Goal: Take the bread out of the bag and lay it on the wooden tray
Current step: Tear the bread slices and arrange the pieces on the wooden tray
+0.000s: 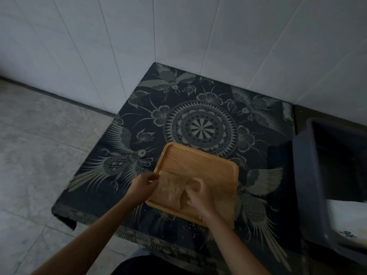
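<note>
Low over the near half of the wooden tray [196,165], the left hand [144,186] pinches the clear bag's [172,187] left edge while the right hand [198,197], fingers curled, grips the bread [168,195] inside, with bare tray beyond and patterned worktop [198,108] all round.

Honey-brown wooden tray [190,161]; black tablecloth [123,199], pale bird-and-mandala print; white wall [198,32].

Dim, bluish, underexposed wide-angle view: soft focus throughout, straight wall-tile [178,32] seams bowing at the edges, corners darkened, no glare, shadows faint.
</note>
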